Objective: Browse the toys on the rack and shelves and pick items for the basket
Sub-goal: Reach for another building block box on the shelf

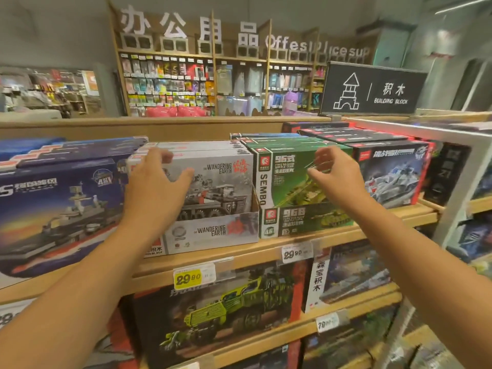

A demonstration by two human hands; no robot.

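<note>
Boxed building-block sets fill the top wooden shelf (266, 251). A grey "Wandering Earth" box (221, 182) stands in a display carton at the centre. Right of it is a green Sembo tank box (287, 179). My left hand (154, 187) is raised in front of the grey box's left edge with spread, relaxed fingers; whether it touches the box is unclear. In front of the green box's right part hovers my right hand (338, 177), fingers loosely bent and holding nothing. No basket is in view.
A large blue warship box (58, 209) stands at the left and a red-edged white tank box (394, 174) at the right. A lower shelf holds a green armoured truck box (226, 310). Yellow and white price tags (187, 278) hang on the shelf edges. A white rack frame (458, 187) rises at the right.
</note>
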